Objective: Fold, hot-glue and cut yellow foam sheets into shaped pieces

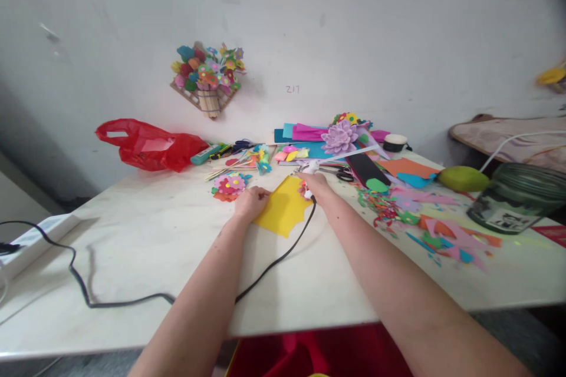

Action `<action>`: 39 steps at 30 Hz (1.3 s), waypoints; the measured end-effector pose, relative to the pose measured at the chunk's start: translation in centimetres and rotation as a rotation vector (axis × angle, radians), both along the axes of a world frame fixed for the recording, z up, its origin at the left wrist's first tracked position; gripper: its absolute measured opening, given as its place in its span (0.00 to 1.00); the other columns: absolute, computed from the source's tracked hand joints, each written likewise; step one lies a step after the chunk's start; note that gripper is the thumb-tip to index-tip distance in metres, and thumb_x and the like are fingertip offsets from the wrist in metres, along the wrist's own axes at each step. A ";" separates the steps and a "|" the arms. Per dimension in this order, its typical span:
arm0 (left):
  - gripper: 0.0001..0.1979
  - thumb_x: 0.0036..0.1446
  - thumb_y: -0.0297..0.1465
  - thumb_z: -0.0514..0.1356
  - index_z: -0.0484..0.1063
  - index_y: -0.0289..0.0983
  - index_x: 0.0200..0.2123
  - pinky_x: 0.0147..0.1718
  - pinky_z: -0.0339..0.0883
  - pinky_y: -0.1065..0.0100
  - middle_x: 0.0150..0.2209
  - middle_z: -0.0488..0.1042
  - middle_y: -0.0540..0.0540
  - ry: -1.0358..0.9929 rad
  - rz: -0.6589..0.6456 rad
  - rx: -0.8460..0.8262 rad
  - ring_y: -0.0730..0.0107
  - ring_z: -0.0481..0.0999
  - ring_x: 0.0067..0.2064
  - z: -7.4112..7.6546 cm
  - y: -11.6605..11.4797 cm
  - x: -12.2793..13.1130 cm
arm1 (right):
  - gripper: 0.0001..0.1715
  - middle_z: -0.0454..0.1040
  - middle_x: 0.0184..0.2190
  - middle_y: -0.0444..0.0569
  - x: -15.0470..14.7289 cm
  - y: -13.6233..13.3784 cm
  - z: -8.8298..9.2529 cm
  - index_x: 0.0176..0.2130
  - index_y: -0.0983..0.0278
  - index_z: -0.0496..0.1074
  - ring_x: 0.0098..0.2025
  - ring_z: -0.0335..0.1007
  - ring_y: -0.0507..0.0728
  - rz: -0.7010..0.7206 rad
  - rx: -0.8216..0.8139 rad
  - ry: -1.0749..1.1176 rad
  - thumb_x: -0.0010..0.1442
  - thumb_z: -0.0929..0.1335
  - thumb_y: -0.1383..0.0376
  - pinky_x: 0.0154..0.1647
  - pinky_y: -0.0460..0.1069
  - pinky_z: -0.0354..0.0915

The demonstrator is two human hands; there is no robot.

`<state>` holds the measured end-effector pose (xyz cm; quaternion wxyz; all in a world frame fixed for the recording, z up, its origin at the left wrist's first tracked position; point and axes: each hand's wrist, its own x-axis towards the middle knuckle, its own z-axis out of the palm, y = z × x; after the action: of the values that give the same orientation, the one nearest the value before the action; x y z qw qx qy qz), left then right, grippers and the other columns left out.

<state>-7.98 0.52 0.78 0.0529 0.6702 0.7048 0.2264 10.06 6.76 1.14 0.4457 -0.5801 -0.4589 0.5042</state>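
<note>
A yellow craft sheet with a scalloped lower right edge lies in front of me. My left hand is closed on its left edge, fingers pinched together. Over the sheet's right side, my right hand is wrapped round a white hot glue gun. A long translucent glue stick juts out of the gun toward the right, and its black cord runs down across the table. The gun's tip is too small to make out. Left of the sheet sits a cluster of foam flowers.
A red plastic bag stands at back left, a power strip at far left. Scissors, a purple flower, foam scraps and a green glass jar are on the right. A flower basket hangs on the wall.
</note>
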 end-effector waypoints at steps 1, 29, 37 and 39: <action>0.13 0.48 0.33 0.54 0.75 0.45 0.37 0.32 0.62 0.71 0.36 0.75 0.50 0.001 0.000 0.004 0.68 0.72 0.37 0.0 0.0 0.0 | 0.15 0.65 0.13 0.44 -0.1 0.1 -0.1 0.29 0.68 0.64 0.14 0.63 0.52 0.001 0.004 0.001 0.49 0.67 0.58 0.10 0.44 0.57; 0.13 0.48 0.33 0.55 0.75 0.45 0.38 0.32 0.62 0.72 0.37 0.75 0.50 0.002 0.006 -0.014 0.69 0.72 0.38 0.0 0.0 0.0 | 0.14 0.61 0.10 0.40 -0.3 -0.8 0.8 0.27 0.67 0.63 0.13 0.61 0.50 0.064 -0.023 -0.009 0.48 0.69 0.59 0.11 0.42 0.55; 0.13 0.49 0.34 0.55 0.75 0.45 0.37 0.32 0.63 0.73 0.36 0.75 0.50 -0.002 0.001 -0.008 0.69 0.72 0.38 -0.1 0.1 -0.1 | 0.14 0.60 0.11 0.39 -0.3 -1.0 1.0 0.27 0.67 0.63 0.13 0.60 0.49 0.070 -0.035 -0.003 0.48 0.69 0.60 0.10 0.42 0.55; 0.13 0.49 0.34 0.55 0.75 0.45 0.38 0.32 0.63 0.73 0.36 0.75 0.50 -0.005 0.005 -0.006 0.69 0.72 0.38 -0.2 0.1 -0.1 | 0.13 0.60 0.11 0.39 -0.3 -0.8 0.8 0.27 0.67 0.63 0.13 0.60 0.49 0.056 -0.012 0.016 0.49 0.69 0.60 0.10 0.42 0.55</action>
<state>-8.09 0.65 0.62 0.0561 0.6677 0.7071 0.2259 9.76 5.94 1.96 0.4316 -0.5658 -0.4682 0.5239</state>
